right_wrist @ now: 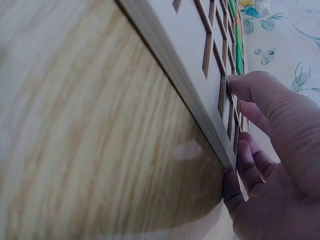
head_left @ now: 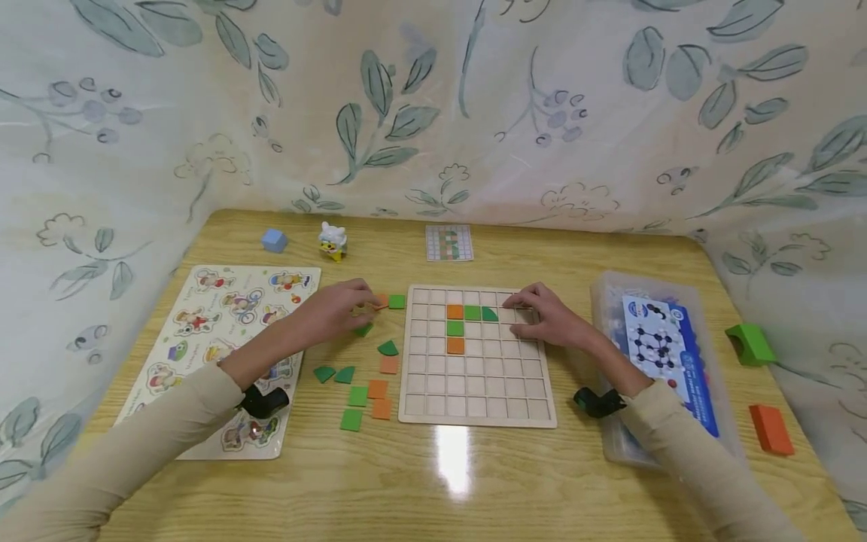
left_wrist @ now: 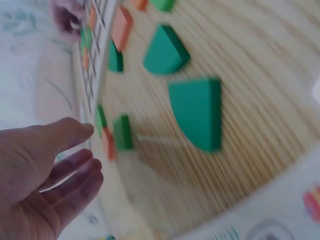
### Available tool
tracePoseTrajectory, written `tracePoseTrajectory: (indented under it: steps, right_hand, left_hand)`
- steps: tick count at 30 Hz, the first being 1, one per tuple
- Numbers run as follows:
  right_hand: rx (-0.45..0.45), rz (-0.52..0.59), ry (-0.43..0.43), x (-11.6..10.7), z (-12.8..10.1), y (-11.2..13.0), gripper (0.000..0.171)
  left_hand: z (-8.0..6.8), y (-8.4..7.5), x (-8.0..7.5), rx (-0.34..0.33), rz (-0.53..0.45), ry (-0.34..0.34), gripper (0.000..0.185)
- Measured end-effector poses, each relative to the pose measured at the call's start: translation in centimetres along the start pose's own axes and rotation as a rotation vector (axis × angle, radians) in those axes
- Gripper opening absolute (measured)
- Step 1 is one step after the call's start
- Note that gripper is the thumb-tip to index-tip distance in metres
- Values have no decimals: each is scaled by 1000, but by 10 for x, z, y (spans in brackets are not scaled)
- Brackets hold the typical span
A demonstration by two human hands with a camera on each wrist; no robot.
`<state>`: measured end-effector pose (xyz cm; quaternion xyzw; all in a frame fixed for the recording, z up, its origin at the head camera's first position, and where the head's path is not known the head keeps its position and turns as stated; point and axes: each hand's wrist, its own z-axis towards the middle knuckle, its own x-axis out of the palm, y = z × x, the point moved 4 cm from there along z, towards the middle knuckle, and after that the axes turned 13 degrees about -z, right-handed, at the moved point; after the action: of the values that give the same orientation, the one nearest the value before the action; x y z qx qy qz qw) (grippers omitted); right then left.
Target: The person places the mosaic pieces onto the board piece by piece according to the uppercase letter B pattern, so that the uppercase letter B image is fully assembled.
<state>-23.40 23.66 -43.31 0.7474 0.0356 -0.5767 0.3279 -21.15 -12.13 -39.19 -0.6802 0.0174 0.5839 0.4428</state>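
A pale gridded board (head_left: 487, 367) bears orange and green tiles (head_left: 455, 328); left hand (head_left: 336, 309) and right hand (head_left: 552, 320), loosely spread, hold nothing; glossy tabletop (head_left: 325, 485), leaf-patterned backdrop (head_left: 298, 162).

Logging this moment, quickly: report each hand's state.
Left hand: open, holding nothing, near an orange piece.
Right hand: open, holding nothing, at the board's edge.

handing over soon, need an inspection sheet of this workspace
Surface: glossy wood-grain tabletop
Job's things: wooden grid board bearing five pieces; loose green and orange pieces to its left; pattern card behind
Clutter: character puzzle, molecular-model case, blue block, figurine, green arch block, red block
Grippers: left hand by loose pieces; right hand at the board's right side
Cables: nothing seen
Surroundings: leaf-print covering behind and both sides
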Motion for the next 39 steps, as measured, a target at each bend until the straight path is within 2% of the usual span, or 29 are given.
tracePoseTrajectory:
  steps: [3, 5, 15, 24, 27, 31, 34, 39]
  right_hand:
    - [-7, 1, -3, 0, 0, 2, 38]
    - [-6, -5, -2, 0, 0, 2, 38]
    - [-3, 0, -5, 0, 0, 3, 38]
    - [0, -5, 3, 1, 1, 3, 38]
    - [2, -6, 0, 0, 0, 2, 38]
    - [1, -7, -7, 0, 0, 3, 38]
    - [5, -4, -2, 1, 0, 2, 38]
    - [14, -2, -2, 2, 0, 3, 38]
  left_hand:
    - [-4, 11, -5, -68, -57, 15, 26]
    - [-6, 15, -6, -87, -101, 20, 27]
    - [-3, 18, -2, -95, -175, 9, 30]
    - [10, 16, 0, -87, -99, 35, 28]
    - [15, 16, 1, -81, -102, 45, 29]
    - [21, 20, 4, -123, -149, 57, 32]
    - [23, 23, 6, -148, -144, 68, 34]
    - [26, 25, 8, -110, -79, 74, 33]
